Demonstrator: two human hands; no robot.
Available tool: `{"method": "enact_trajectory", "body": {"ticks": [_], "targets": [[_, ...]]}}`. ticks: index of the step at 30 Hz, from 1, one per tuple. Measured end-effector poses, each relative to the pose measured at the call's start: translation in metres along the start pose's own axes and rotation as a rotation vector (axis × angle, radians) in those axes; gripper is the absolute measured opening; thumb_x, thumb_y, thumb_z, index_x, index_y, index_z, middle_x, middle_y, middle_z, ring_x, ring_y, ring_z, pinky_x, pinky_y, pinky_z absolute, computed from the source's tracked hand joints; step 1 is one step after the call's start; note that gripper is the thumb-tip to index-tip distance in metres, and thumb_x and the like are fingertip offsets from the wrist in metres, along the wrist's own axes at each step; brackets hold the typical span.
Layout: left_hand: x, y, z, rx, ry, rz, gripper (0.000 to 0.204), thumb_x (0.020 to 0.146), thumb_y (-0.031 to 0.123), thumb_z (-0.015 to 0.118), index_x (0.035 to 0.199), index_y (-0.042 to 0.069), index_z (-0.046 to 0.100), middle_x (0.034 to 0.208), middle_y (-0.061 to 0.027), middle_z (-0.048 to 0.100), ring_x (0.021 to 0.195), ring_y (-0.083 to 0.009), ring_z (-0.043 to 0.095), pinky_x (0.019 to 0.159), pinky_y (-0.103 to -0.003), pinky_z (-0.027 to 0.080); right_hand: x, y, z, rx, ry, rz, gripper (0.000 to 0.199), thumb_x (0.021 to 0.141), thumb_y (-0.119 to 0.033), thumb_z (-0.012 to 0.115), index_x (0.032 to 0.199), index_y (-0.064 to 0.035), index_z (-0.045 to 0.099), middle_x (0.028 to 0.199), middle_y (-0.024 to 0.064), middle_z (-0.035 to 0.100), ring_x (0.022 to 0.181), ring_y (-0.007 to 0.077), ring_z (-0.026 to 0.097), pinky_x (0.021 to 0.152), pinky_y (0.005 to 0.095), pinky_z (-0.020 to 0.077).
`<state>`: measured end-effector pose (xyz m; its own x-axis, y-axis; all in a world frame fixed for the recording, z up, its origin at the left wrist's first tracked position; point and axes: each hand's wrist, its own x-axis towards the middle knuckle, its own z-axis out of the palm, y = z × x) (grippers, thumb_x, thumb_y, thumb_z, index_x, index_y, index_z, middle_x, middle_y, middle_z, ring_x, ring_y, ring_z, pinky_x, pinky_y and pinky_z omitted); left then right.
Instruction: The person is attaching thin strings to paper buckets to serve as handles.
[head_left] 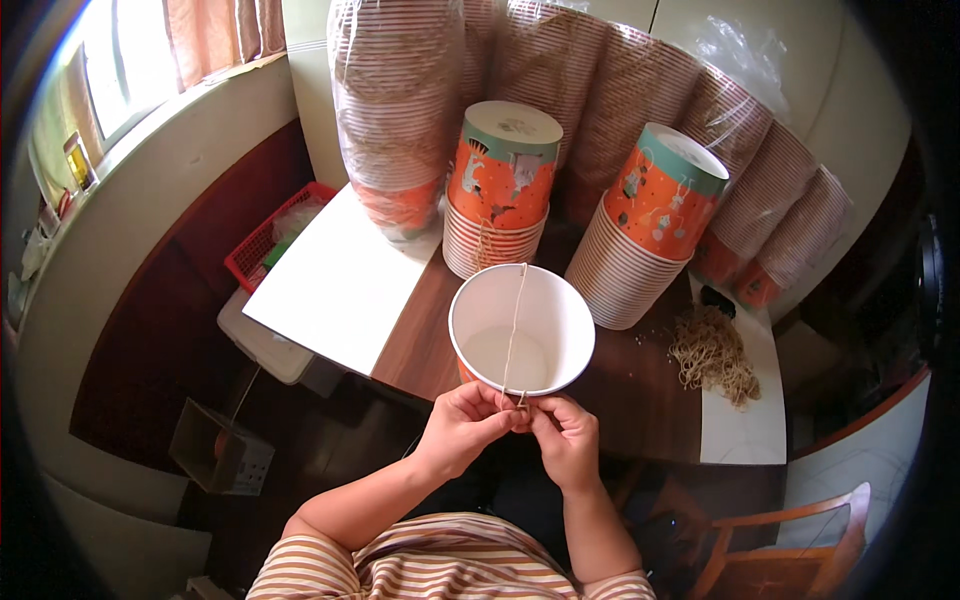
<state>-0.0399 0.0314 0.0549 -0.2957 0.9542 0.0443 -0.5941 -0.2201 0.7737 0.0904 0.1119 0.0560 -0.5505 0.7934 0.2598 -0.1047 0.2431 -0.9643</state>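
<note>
round white-lined orange paper bucket (556,332): open side up at the near edge of the brown wooden table (640,405), likely so the rim is easy to reach.
left hand (464,424): narrow pinch on the thin cream string (515,330), by the near rim.
right hand (566,438): pinched there too, perhaps because 2 hands keep the string tight.

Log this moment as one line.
left hand: pinching cord | right hand: pinching cord, near rim | paper bucket: mouth up, cord across
</note>
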Motion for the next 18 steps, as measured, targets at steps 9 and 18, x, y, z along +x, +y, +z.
{"method": "enact_trajectory", "body": {"ticks": [9,18], "targets": [[-0.003,0.0,-0.002,0.097,0.013,0.093,0.006,0.084,-0.004,0.06,0.089,-0.003,0.057,0.087,-0.0088,0.065,0.082,-0.0145,0.064,0.078,-0.028,0.054,-0.002,-0.016,0.005,0.348,-0.066,0.216,0.02,0.088,-0.007,0.055,0.101,0.0056,0.064,0.091,0.0093,0.067,0.082,0.014,0.062,0.08,0.0269,0.0497],[-0.005,-0.007,-0.002,0.539,0.123,0.314,0.01,0.079,-0.005,0.063,0.087,-0.003,0.058,0.084,-0.0087,0.066,0.079,-0.012,0.064,0.069,-0.024,0.053,-0.004,0.005,0.005,0.75,0.029,0.439,0.014,0.084,-0.008,0.059,0.093,-0.0004,0.067,0.09,0.0097,0.068,0.075,0.0127,0.059,0.07,0.0247,0.0463]]}}
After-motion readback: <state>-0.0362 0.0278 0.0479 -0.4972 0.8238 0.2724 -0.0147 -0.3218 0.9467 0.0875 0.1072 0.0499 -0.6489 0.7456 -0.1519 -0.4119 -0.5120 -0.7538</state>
